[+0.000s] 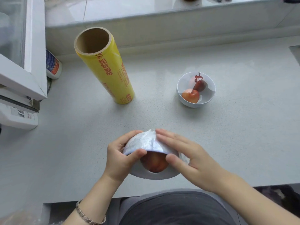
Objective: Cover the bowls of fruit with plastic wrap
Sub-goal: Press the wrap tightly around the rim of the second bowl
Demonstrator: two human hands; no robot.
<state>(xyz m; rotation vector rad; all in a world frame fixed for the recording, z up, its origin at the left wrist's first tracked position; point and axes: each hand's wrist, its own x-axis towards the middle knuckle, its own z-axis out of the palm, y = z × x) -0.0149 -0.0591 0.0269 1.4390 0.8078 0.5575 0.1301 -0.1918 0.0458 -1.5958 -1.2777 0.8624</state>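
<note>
A: How does the grip stand?

B: The left hand is clamped on the near bowl, thumb over the rim and fingers curled round its left wall. The right hand clasps nothing. Its fingers lie straight and flat, pressing the plastic wrap against the outer wall, thumb by the rim.

A: And the bowl, relative to that?

B: It's between the two hands, tipped up with its mouth towards the person. I can't tell whether the lower rim touches the worktop or hangs just above it. The fruit lies in the mouth, just under both thumbs.

A: What could go wrong?

B: The tilt, mostly. If the film isn't clinging all round, I'd expect the fruit to roll against it and push it off the rim. Only the left hand really holds, and through slick film, so a slip would drop the bowl. The flat hand could also drag the film into a bunch and leave a gap.

A: Further out?

B: The far bowl sits well apart to the right with fruit pieces in it. Whether film covers it, I can't tell. The roll stands upright well away, back and left.
</note>
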